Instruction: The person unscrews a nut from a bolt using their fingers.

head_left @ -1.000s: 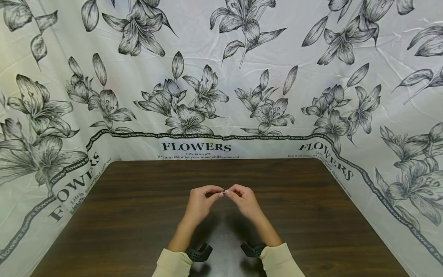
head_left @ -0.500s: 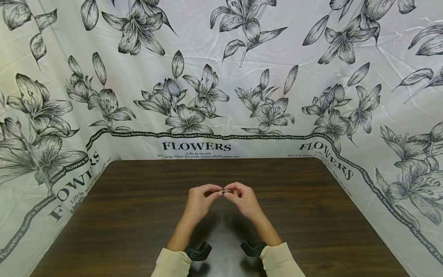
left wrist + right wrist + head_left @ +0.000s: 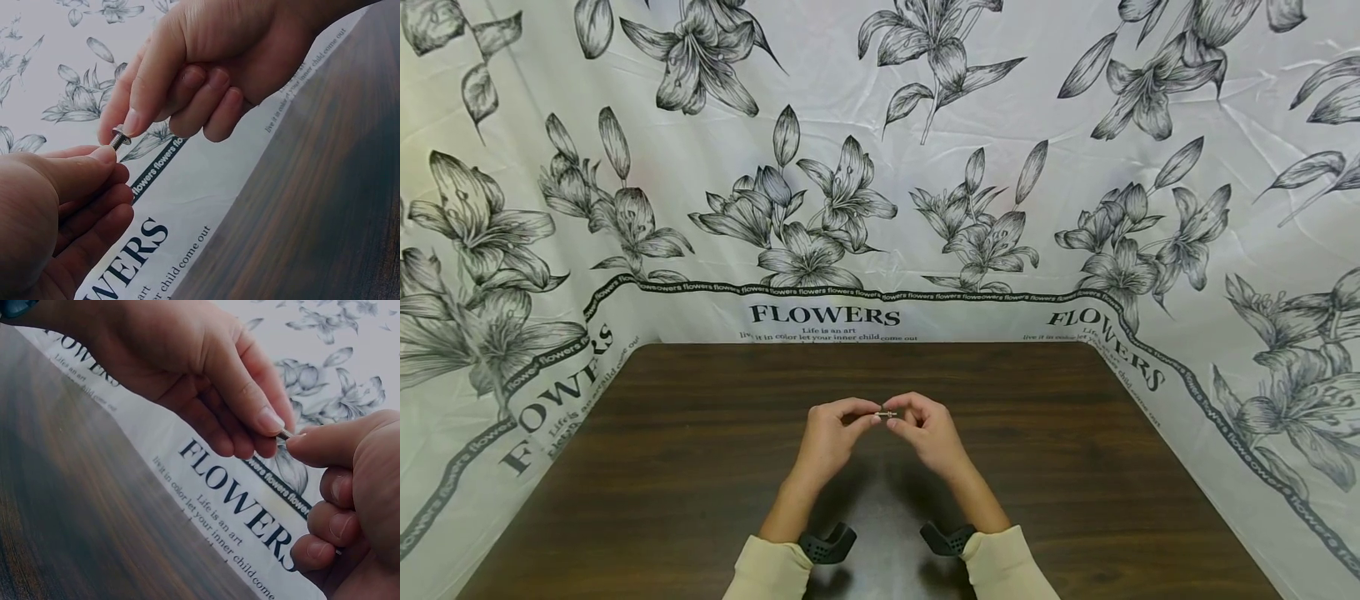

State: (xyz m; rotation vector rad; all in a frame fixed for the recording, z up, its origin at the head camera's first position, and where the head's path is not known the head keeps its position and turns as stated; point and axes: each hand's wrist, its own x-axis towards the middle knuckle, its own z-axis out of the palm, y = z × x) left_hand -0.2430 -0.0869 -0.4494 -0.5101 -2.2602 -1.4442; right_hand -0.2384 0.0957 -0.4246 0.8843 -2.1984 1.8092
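A small metal bolt is held up between both hands over the table. My left hand pinches one end of its threaded shaft between thumb and index finger. At the other end, the thumb and index finger of my right hand pinch around a wider ring-like part on the bolt. The right hand's other fingers are curled in, and a tiny metallic glint shows beside them in the right wrist view. There, the fingertips hide most of the bolt.
The dark wood-grain table lies beneath the hands. A white curtain printed with black flowers and lettering stands around its back and sides. Each wrist wears a black band mount below a pale yellow sleeve.
One second ago the fingertips nearly covered the bolt. The right fingertips have since risen slightly and parted, so more of the bolt and its ring-like part shows. The left hand barely moved.
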